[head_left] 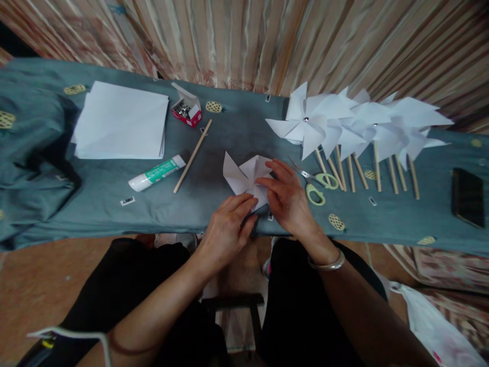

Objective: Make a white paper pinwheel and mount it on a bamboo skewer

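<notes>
A white paper pinwheel (236,174) without a stick lies near the table's front edge, its blades folded in toward the middle. My left hand (228,224) grips its lower edge between thumb and fingers. From the right, my right hand (287,198) has its fingers bent onto the blades and the centre, holding the paper; its thumb is partly hidden. Just beyond that hand lie scissors (314,184) with light green handles. To the left of the pinwheel rests a bare wooden stick (193,155).
Farther left are a glue stick (156,173), a stack of white paper (122,122) and an open red box (187,109) of small metal pins. Several finished pinwheels (305,130) on sticks overlap at the back right. A phone (468,197) lies at the right end of the cloth-covered table (244,120).
</notes>
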{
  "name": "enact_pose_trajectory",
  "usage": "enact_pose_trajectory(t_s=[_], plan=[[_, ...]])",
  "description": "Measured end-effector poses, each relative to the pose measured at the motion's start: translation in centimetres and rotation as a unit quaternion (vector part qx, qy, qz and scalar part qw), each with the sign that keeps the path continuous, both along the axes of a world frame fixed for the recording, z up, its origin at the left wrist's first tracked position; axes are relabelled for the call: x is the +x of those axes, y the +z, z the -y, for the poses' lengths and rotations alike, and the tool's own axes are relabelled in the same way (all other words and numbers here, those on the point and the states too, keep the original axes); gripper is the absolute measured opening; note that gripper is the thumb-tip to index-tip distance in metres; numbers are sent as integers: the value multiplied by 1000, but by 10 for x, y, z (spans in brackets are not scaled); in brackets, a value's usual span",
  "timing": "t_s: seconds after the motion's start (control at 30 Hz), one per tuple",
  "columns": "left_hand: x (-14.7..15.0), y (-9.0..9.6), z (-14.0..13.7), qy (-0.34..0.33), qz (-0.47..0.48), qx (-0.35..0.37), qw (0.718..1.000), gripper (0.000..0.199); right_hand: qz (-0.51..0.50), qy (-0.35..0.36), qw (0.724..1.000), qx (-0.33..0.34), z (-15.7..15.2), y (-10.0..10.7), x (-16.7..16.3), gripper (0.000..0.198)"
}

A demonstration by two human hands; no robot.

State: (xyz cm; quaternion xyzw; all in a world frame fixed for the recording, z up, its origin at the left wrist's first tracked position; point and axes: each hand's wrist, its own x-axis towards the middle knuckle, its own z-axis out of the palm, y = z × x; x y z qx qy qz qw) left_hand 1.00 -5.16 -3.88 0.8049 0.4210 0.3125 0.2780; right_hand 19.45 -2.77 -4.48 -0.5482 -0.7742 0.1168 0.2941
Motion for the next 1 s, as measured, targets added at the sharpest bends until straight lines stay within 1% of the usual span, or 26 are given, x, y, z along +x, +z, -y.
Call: enact_pose_trajectory(t_s=[0.37,0.47,0.67,0.8,1.0], plan=[[1,0,1,3,5,18,1000,27,7,0,1000,11,-1,-2,-3,34],[1,0,1,1,3,9,1000,28,-5,-7,1000,13,0,0,-3,33],[1,0,1,1,6,1,1000,29,-28,-27,998,43,5,6,-4,16],[1,-2,2,5,13,9,1000,32,-16,-30,998,46,9,8,-5,15],[1,-3,1,7,21,14,1000,39,6,-34,998,58,10,3,-6,12]])
